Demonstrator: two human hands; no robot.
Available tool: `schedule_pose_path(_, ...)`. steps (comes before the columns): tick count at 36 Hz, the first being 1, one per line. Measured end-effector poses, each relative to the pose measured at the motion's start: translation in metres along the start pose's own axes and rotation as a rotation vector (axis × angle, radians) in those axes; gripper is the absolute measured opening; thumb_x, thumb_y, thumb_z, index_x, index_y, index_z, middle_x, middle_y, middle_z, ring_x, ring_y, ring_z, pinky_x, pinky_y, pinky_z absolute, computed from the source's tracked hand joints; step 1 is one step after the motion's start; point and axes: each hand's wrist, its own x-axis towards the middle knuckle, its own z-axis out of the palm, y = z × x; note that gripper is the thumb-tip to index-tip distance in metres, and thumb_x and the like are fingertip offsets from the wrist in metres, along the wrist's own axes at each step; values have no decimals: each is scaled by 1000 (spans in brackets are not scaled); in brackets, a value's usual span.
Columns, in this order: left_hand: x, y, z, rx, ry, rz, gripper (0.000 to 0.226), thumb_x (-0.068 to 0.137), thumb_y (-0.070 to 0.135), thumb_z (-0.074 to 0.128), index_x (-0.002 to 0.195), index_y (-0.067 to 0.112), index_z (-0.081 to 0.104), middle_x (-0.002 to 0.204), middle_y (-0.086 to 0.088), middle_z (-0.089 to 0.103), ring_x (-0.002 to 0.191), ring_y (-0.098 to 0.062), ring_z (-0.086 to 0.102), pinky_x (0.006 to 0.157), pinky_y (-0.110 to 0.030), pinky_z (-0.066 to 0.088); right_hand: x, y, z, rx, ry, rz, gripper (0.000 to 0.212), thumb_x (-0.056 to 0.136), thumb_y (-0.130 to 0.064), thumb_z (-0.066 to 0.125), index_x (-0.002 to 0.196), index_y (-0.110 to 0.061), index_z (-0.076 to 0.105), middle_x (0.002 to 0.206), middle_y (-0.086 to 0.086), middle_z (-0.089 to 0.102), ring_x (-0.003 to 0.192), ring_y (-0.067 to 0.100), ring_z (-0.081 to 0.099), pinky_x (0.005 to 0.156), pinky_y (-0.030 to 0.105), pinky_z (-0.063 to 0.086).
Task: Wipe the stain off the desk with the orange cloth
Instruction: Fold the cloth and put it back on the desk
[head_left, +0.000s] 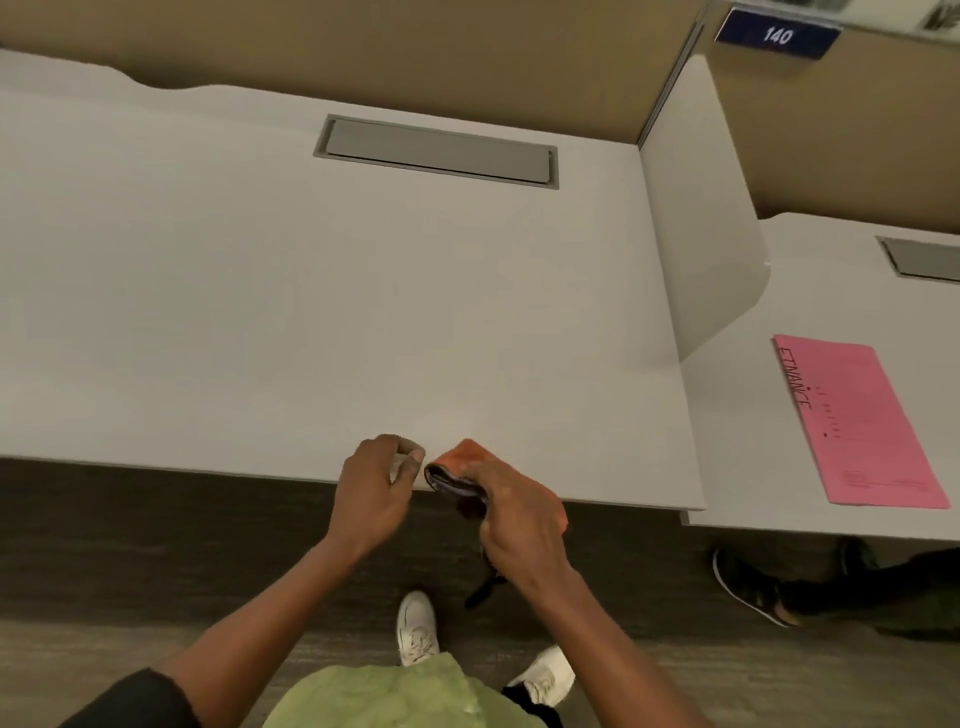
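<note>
My right hand (514, 514) grips the folded orange cloth (465, 457) at the front edge of the white desk (311, 312). A dark fold shows along the cloth's left side, and a dark strap hangs below the hand. My left hand (374, 488) hovers just left of the cloth, fingers curled and close together, with something small and pale between thumb and fingers that I cannot make out. No stain is visible on the desk surface.
A grey cable flap (436, 150) is set into the desk at the back. A white divider panel (696, 234) stands at the right. Beyond it a pink paper (857, 426) lies on the neighbouring desk. Another person's shoe (748, 587) is under that desk.
</note>
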Motion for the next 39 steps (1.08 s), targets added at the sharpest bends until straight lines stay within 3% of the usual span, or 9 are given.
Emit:
schedule_pose_path(3, -11, 10, -7, -142, -47, -133, 10, 107, 31, 65, 109, 26, 72, 109, 10, 74, 106, -8, 68, 95, -33, 56, -4, -10, -23, 58, -14, 52, 45, 98, -4, 62, 137, -27, 64, 119, -6, 72, 91, 8, 67, 84, 14, 55)
schedule_pose_path(5, -18, 17, -12, -250, -87, -204, 9, 106, 35, 66, 111, 29, 71, 113, 11, 74, 109, -9, 69, 94, -31, 56, -4, -12, -31, 130, -13, 121, 41, 98, -1, 58, 127, -28, 68, 110, -10, 71, 90, 4, 66, 84, 18, 56)
schedule_pose_path(9, -23, 32, -17, -390, -141, -342, 29, 101, 49, 69, 124, 32, 65, 123, 7, 72, 114, -11, 71, 102, -39, 60, -3, -16, -45, 265, 48, 201, 44, 98, 4, 55, 127, -25, 69, 111, -12, 71, 96, -3, 66, 82, 6, 51)
schedule_pose_path(12, -20, 53, -23, -561, -207, -426, 44, 97, 52, 73, 131, 24, 63, 125, 0, 73, 110, -15, 77, 96, -37, 64, 1, -17, -60, 377, 76, 221, 42, 100, 3, 55, 127, -27, 68, 113, -13, 72, 100, -4, 68, 86, 14, 56)
schedule_pose_path(19, -14, 113, -36, -906, -254, -479, 49, 101, 44, 69, 120, 0, 75, 110, -14, 84, 108, -36, 80, 100, -54, 64, 20, -13, -95, 599, 124, 217, 41, 100, 1, 59, 113, -36, 73, 101, -18, 76, 100, 4, 73, 87, 28, 62)
schedule_pose_path(23, -7, 138, -34, -980, -189, -506, 39, 102, 32, 72, 118, -4, 75, 107, -17, 84, 106, -38, 81, 97, -50, 65, 34, -4, -104, 667, 83, 175, 43, 100, 0, 57, 114, -38, 73, 98, -1, 79, 87, 25, 79, 78, 50, 66)
schedule_pose_path(25, -2, 147, -32, -1029, -153, -525, 32, 101, 22, 74, 117, -6, 76, 108, -18, 83, 104, -36, 82, 98, -48, 65, 40, -1, -107, 704, 55, 142, 46, 99, 3, 57, 114, -37, 74, 97, 2, 80, 84, 28, 79, 76, 51, 66)
schedule_pose_path(31, 15, 176, -26, -1022, -59, -540, 19, 101, 2, 70, 116, -8, 75, 105, -19, 84, 98, -30, 84, 82, -35, 66, 56, 9, -120, 610, 48, 91, 49, 88, 1, 74, 114, -41, 71, 106, -23, 76, 107, -7, 68, 90, 6, 52)
schedule_pose_path(39, 26, 204, -21, -824, 89, -473, 16, 93, -3, 76, 99, 8, 86, 95, -8, 86, 96, -20, 84, 100, -40, 63, 84, 26, -136, 639, 2, -49, 47, 81, -51, 79, 125, -37, 70, 115, -20, 75, 111, 5, 71, 99, 18, 56)
